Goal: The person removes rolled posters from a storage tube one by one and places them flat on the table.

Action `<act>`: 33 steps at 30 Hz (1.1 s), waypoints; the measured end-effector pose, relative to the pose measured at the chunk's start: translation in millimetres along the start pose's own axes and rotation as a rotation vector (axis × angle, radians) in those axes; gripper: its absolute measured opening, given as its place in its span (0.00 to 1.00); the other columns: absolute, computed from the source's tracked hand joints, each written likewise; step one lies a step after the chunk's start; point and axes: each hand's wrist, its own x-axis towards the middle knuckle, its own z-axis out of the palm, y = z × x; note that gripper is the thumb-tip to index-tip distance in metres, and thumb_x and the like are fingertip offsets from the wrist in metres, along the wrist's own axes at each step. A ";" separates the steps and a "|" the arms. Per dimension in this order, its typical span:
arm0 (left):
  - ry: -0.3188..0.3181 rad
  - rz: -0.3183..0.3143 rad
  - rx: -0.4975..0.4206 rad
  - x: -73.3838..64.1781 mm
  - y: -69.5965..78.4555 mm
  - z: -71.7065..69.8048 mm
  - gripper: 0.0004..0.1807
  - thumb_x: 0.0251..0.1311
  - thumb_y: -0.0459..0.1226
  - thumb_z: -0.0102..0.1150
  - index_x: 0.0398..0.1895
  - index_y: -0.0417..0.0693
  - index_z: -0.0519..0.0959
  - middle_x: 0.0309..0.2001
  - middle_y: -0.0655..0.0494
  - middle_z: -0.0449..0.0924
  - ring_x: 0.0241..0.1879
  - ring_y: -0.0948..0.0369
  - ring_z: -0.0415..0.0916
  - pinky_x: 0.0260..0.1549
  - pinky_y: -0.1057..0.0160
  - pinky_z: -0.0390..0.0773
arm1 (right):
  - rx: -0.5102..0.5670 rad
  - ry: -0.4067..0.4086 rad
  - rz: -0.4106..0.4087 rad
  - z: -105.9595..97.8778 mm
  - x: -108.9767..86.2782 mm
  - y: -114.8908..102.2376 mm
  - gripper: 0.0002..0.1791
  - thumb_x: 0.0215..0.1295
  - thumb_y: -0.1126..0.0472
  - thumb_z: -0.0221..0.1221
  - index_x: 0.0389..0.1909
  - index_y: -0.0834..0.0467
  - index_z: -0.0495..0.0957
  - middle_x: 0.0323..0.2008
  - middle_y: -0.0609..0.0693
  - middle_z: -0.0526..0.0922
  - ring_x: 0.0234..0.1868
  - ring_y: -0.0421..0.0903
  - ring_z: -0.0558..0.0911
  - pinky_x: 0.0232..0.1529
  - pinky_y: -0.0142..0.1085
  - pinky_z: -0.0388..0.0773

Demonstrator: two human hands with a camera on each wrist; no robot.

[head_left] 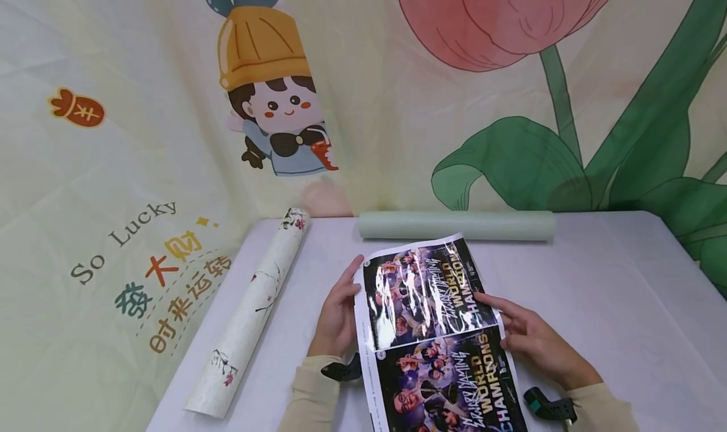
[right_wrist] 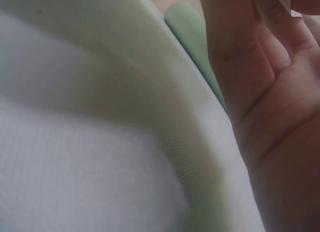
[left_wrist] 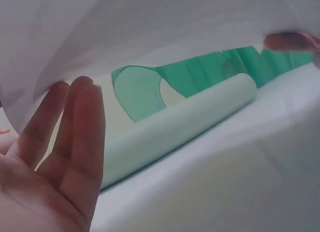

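In the head view, a glossy printed poster is held up over the table, its two dark panels lettered "WORLD CHAMPIONS" one above the other. My left hand grips its left edge, with the fingers partly behind the sheet. On the right edge, my right hand pinches the poster between thumb and fingers. From below, the left wrist view shows the poster's pale back over the left hand's fingers. A small piece of the sheet's edge shows at the right hand in the right wrist view.
A pale green roll lies along the back edge of the white-covered table. At the left, a white roll with a floral branch pattern lies slanted. A printed cloth backdrop hangs behind.
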 end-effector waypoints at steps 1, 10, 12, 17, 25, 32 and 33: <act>0.004 0.001 -0.015 0.1 0.1 -0.7 0.31 0.73 0.27 0.33 0.78 0.52 0.58 0.77 0.51 0.55 0.74 0.53 0.55 0.69 0.56 0.61 | -0.006 0.006 -0.002 0.2 0.0 0.2 0.44 0.62 0.80 0.44 0.80 0.57 0.48 0.64 0.61 0.76 0.53 0.67 0.81 0.52 0.53 0.79; 0.084 0.001 0.078 6.7 -9.7 1.1 0.32 0.77 0.44 0.44 0.80 0.68 0.50 0.79 0.57 0.50 0.75 0.54 0.53 0.67 0.56 0.64 | -0.059 0.116 0.003 2.4 0.2 -4.5 0.44 0.62 0.79 0.46 0.80 0.56 0.49 0.66 0.71 0.69 0.53 0.62 0.83 0.52 0.48 0.80; 0.089 -0.001 0.125 7.3 -10.9 1.9 0.32 0.78 0.47 0.44 0.79 0.79 0.49 0.79 0.60 0.49 0.75 0.54 0.54 0.67 0.55 0.64 | -0.067 0.151 0.007 3.1 1.0 -5.1 0.45 0.62 0.79 0.47 0.80 0.56 0.48 0.67 0.73 0.66 0.54 0.60 0.83 0.52 0.47 0.80; 0.075 -0.017 0.225 5.4 -12.1 3.5 0.29 0.77 0.49 0.45 0.75 0.86 0.55 0.77 0.63 0.55 0.72 0.53 0.59 0.66 0.52 0.65 | -0.089 0.265 0.028 5.2 1.7 -5.3 0.46 0.60 0.79 0.48 0.80 0.52 0.50 0.66 0.75 0.66 0.52 0.58 0.84 0.49 0.48 0.82; 0.001 -0.094 0.367 1.0 -10.7 0.1 0.29 0.72 0.45 0.56 0.75 0.56 0.66 0.71 0.47 0.66 0.64 0.49 0.72 0.56 0.53 0.76 | -0.109 0.395 -0.046 5.5 2.0 -5.7 0.46 0.59 0.80 0.46 0.80 0.55 0.50 0.68 0.73 0.64 0.53 0.52 0.84 0.51 0.41 0.81; -0.041 -0.095 0.356 2.9 -15.7 0.1 0.29 0.72 0.36 0.54 0.75 0.54 0.63 0.66 0.41 0.72 0.57 0.48 0.79 0.51 0.52 0.80 | -0.013 0.397 -0.082 2.0 3.0 -6.0 0.45 0.62 0.80 0.45 0.80 0.52 0.50 0.63 0.48 0.77 0.55 0.49 0.83 0.53 0.40 0.80; -0.044 -0.092 0.333 3.5 -16.6 1.0 0.29 0.73 0.36 0.53 0.76 0.55 0.63 0.67 0.41 0.71 0.57 0.48 0.78 0.51 0.52 0.80 | 0.002 0.390 -0.087 1.7 3.8 -6.3 0.45 0.63 0.80 0.45 0.80 0.52 0.49 0.63 0.45 0.77 0.55 0.49 0.83 0.53 0.40 0.80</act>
